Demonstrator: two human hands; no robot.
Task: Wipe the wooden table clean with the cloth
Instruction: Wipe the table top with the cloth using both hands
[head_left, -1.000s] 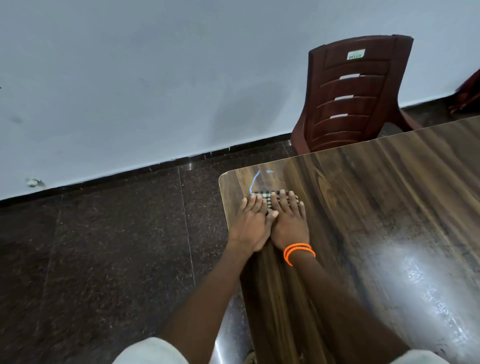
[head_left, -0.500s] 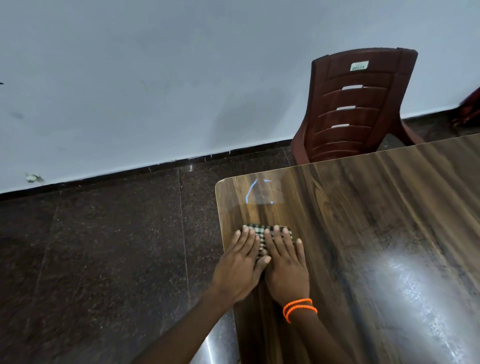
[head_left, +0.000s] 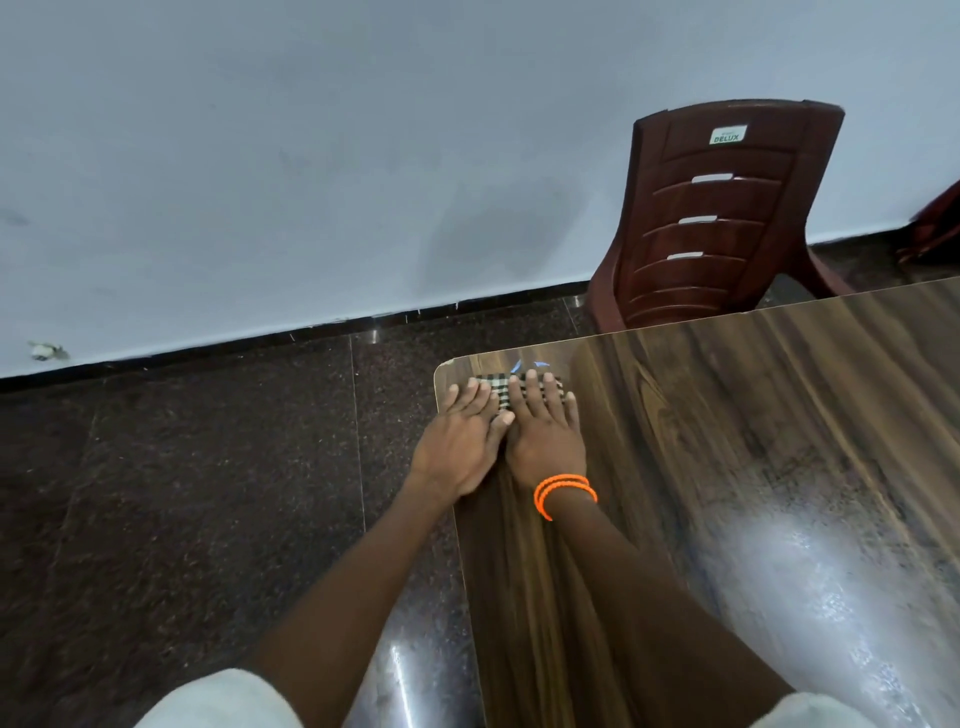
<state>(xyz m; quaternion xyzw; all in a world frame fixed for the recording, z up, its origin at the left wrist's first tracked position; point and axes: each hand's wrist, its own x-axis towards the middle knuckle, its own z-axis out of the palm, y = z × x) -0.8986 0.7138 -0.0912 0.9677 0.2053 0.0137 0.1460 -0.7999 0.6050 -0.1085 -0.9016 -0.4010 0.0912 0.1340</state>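
Checked cloth (head_left: 496, 391) lies at the wooden table (head_left: 753, 467)'s far left corner, pinned flat under the left hand (head_left: 460, 441) and right hand (head_left: 545, 436), fingers spread; most of the tabletop rightward looks unwiped.

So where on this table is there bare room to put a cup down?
The table is bare to the right of the right hand, out to the far edge by the chair. Only the far left corner is crowded: both hands, left hand included, press the cloth there.
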